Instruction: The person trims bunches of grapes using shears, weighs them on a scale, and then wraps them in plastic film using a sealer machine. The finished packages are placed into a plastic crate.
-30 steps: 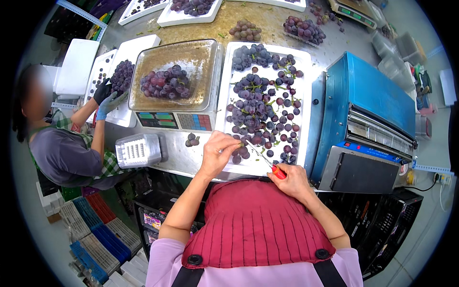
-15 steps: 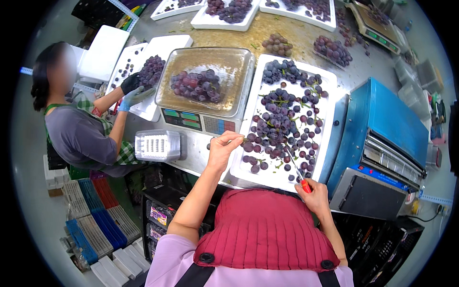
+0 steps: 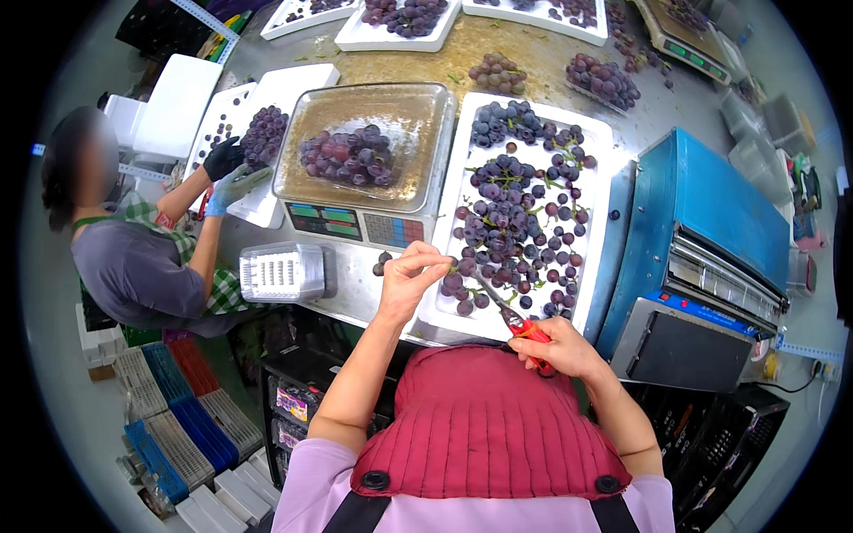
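My left hand (image 3: 411, 282) is closed in a pinch over the left rim of a white foam tray (image 3: 600, 182), with what looks like a thin green grape stem at its fingertips. Dark purple grapes (image 3: 506, 200) lie in the tray, some in a bunch on green stems, others loose. My right hand (image 3: 562, 348), at the tray's near edge, is wrapped round red-handled scissors (image 3: 526, 329). Their narrow blades point up and left among the grapes near my left fingertips. Whether the blades are apart is hard to make out.
Left of the tray, a scale (image 3: 364, 226) bears a packed bunch of grapes (image 3: 348, 155). Nearby stands a stack of clear plastic boxes (image 3: 283, 272). A blue wrapping machine (image 3: 711, 240) stands at right. At left, a gloved co-worker (image 3: 142, 253) handles grapes over white trays.
My right hand has moved left with the scissors, bringing their blades toward my left fingertips. My left hand keeps its pinch beside the grapes. The whole view has shifted slightly.
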`<state>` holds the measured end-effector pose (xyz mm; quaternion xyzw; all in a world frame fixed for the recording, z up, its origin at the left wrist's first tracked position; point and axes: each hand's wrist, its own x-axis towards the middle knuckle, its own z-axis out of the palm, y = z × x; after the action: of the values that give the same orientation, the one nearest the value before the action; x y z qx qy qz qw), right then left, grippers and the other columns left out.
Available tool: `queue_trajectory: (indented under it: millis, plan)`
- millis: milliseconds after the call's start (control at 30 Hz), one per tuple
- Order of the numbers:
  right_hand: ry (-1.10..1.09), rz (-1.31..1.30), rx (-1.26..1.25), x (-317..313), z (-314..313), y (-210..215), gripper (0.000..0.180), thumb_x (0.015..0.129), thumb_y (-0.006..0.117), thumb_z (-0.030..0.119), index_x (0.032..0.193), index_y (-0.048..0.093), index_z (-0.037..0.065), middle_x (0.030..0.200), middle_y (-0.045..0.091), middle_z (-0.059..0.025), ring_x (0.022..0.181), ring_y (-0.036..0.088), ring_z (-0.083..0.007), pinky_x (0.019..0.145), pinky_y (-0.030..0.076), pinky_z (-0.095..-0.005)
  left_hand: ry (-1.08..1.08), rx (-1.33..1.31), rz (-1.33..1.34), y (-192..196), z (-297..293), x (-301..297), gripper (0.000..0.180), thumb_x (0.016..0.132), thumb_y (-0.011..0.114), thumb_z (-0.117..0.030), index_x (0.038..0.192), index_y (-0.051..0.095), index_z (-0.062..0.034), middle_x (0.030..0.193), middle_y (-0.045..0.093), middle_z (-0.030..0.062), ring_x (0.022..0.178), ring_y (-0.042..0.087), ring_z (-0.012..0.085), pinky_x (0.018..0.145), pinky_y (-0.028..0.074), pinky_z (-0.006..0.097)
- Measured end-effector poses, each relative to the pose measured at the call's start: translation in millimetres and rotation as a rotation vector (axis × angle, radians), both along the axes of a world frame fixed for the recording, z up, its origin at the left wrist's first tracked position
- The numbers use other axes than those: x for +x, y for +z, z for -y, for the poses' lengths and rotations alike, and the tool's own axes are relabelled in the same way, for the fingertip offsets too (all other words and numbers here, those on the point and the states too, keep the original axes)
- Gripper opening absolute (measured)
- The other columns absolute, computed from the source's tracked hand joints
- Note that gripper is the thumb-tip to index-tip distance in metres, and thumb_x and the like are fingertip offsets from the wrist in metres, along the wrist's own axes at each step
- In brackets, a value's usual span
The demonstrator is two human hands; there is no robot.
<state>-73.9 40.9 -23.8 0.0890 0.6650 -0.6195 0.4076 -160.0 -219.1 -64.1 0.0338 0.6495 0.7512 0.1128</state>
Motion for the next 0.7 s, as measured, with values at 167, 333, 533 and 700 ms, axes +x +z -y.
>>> queue_trajectory:
  millis: [167,333,533,700]
  plan:
    - [0.050,0.151,-0.095,-2,-4,5,0.035,0.086,0.066,0.035,0.076,0.064,0.002,0.065,0.062,-0.0034,0.056,0.059,-0.0088,0.051,0.045,-0.0225,-0.058,-0.174,-0.158,3,-10,7,0.015,0.074,0.072,0.001,0.089,0.073,-0.0040,0.083,0.057,0.0012,0.083,0.051,0.0119,0.075,0.041,0.024]
    - [0.021,0.165,-0.102,1,-4,3,0.035,0.086,0.065,0.036,0.076,0.064,0.002,0.065,0.062,-0.0030,0.057,0.059,-0.0086,0.052,0.046,-0.0230,-0.053,-0.268,-0.298,2,-18,9,0.017,0.071,0.073,0.000,0.087,0.073,-0.0061,0.078,0.058,-0.0001,0.082,0.049,0.0148,0.075,0.039,0.027]
    - [0.022,0.099,-0.045,9,-5,-5,0.034,0.085,0.066,0.035,0.077,0.064,0.002,0.062,0.061,-0.0031,0.056,0.059,-0.0088,0.051,0.046,-0.0232,-0.117,-0.368,-0.375,4,-22,8,0.017,0.070,0.073,0.000,0.086,0.073,-0.0057,0.079,0.059,0.0003,0.082,0.049,0.0160,0.076,0.040,0.028]
    - [0.041,0.021,0.087,11,-4,-4,0.039,0.083,0.066,0.038,0.073,0.064,0.000,0.062,0.062,-0.0080,0.056,0.061,-0.0143,0.052,0.047,-0.0282,-0.154,-0.394,-0.410,2,-28,8,0.016,0.070,0.073,0.000,0.085,0.073,-0.0053,0.079,0.060,0.0010,0.082,0.050,0.0168,0.076,0.040,0.029]
